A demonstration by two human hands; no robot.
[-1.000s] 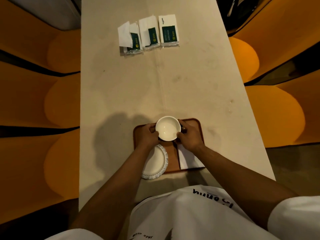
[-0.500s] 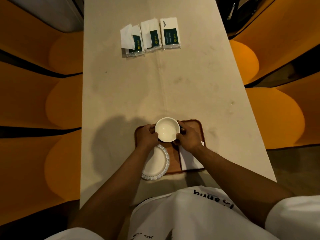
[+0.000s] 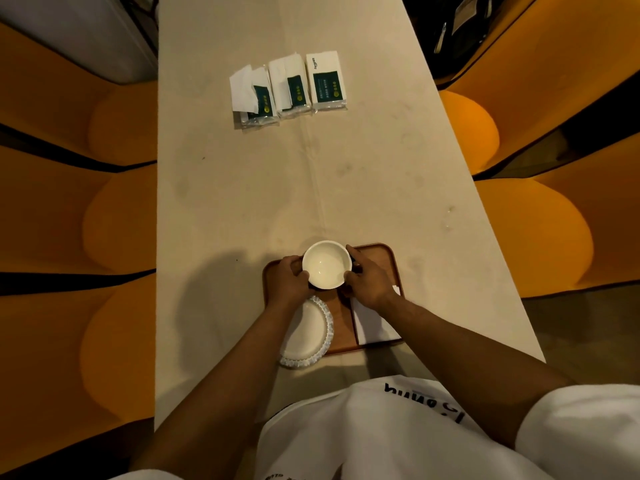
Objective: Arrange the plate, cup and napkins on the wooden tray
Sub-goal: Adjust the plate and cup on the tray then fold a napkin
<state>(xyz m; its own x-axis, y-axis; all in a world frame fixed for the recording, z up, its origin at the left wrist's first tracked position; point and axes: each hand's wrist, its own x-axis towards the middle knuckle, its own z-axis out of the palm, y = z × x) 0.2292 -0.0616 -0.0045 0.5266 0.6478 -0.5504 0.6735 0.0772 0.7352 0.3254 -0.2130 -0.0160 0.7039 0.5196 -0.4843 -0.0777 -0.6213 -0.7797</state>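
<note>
Two hands cradle the round white ceramic cup [image 3: 327, 265] between them at the far edge of the brown wooden tray [image 3: 381, 259]: the left hand [image 3: 287, 280] grasps its left side, the right hand [image 3: 369, 282] its right. Nearer the person, a white frilled-rim plate [image 3: 306, 336] overhangs the tray's near edge beside a white folded napkin [image 3: 375, 325]. Beyond the tray, open beige tabletop [image 3: 277, 188] stretches to three packets of white tissues [image 3: 289, 88].

Cream-white cup [image 3: 327, 265]; white plate [image 3: 306, 336] with a frilled, patterned rim; reddish-brown wooden tray [image 3: 384, 259]; plain white napkin [image 3: 375, 325]; beige counter [image 3: 242, 202]; white packets [image 3: 289, 88] with dark green labels; orange seats [image 3: 69, 220]
</note>
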